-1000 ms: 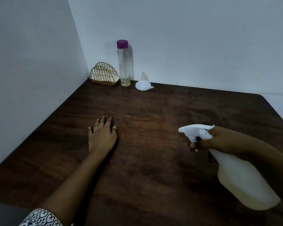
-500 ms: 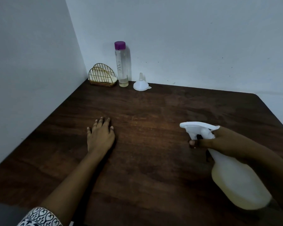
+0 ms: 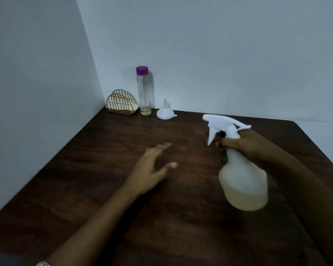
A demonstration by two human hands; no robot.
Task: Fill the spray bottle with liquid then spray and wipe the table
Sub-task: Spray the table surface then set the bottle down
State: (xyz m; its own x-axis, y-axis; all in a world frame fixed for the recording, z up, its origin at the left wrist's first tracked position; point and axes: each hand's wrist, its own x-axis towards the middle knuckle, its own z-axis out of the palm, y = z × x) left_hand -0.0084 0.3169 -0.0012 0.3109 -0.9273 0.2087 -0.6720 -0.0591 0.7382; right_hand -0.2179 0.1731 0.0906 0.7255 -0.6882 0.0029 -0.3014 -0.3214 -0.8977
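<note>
- Spray bottle [image 3: 242,175] on the right side of the dark wooden table [image 3: 104,189], held tilted over it, pale liquid sitting in the lower part of the body.
- Right hand [image 3: 244,144] has it by the neck, fingers curled round just behind the trigger.
- Long axis runs near to far: fat base toward the near edge, head at the far end, nozzle pointing left across the wood.
- Left hand [image 3: 152,167] lies left of the bottle, fingers straight, thumb spread wide, holding nothing; it is blurred, and whether it touches the wood I cannot tell.
- That hand sits close to the nozzle's line, so a squeeze looks likely to land on the bare wood around it.
- Far left corner: wire holder [image 3: 122,102] with something pale inside, clear bottle [image 3: 145,91] with a purple cap just beside it, white funnel [image 3: 166,112] mouth-down to the right.
- Filling looks done; spraying is the step in hand. If that pale stuff is the wipe, the left hand is the nearer one.
</note>
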